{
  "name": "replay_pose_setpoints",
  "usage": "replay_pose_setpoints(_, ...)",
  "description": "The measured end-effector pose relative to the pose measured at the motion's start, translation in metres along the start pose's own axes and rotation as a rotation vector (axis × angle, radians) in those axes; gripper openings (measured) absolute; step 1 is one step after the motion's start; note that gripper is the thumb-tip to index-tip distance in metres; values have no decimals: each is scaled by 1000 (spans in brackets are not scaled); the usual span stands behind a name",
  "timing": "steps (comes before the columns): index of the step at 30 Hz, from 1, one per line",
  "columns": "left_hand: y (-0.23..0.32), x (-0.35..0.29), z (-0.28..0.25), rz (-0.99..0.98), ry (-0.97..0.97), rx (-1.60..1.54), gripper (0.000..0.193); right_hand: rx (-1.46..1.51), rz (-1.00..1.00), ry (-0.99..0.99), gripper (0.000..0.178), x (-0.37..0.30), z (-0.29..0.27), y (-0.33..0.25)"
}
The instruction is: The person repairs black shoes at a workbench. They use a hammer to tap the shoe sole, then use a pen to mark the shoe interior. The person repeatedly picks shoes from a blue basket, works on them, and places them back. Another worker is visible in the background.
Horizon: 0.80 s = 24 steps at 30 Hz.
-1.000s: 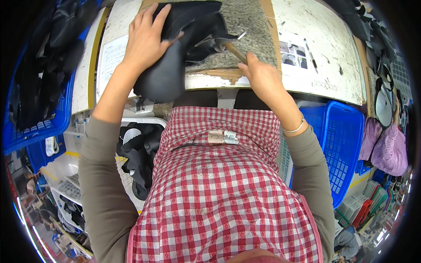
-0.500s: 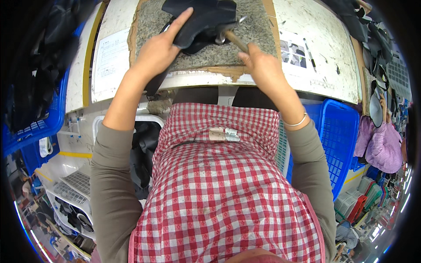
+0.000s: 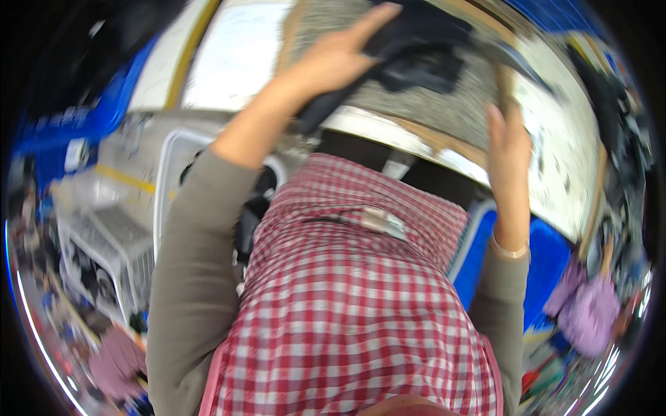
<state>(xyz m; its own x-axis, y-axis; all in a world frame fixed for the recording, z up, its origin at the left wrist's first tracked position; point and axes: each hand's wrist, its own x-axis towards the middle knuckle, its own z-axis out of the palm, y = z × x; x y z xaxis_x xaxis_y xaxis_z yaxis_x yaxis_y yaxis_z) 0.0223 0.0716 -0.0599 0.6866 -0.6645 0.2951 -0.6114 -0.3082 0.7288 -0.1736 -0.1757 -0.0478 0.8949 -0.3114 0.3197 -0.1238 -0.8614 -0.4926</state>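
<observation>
A black piece of leather point(image 3: 433, 38) lies bunched on the grey stone-like slab point(image 3: 399, 111) at the top of the view. At its left edge, my left hand point(image 3: 340, 62) holds it, one digit stretched over the top and the others hidden. A dark strip of material hangs below that hand. To the right of the leather, my right hand point(image 3: 510, 142) is wrapped round the wooden handle of a hammer point(image 3: 508, 87). The hammer's metal head is apart from the leather, near the slab's right edge. Motion blurs both hands and the hammer.
The white worktable point(image 3: 555, 139) runs along the top, with a white sheet point(image 3: 239, 59) at its left. A blue crate point(image 3: 548, 267) stands below right, a white bin point(image 3: 166, 180) with dark pieces below left. A person in pink point(image 3: 590, 315) is at the far right.
The whole view has turned and shifted, so the table slants. My right hand has drawn the hammer away from the leather to the right. My left hand still holds the leather.
</observation>
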Motion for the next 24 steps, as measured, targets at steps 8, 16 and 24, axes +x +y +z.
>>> replay_pose_setpoints(8,17,-29,11,-202,74,256,69,-188,119,-168,35,6,35,-26)
replay_pose_setpoints(16,20,-176,-61,-383,376,314,79,14,-79,-598,39,-28,29,-88)
replay_pose_setpoints(24,-39,-520,-130,-1378,574,481,84,215,62,-350,33,-23,32,-71)
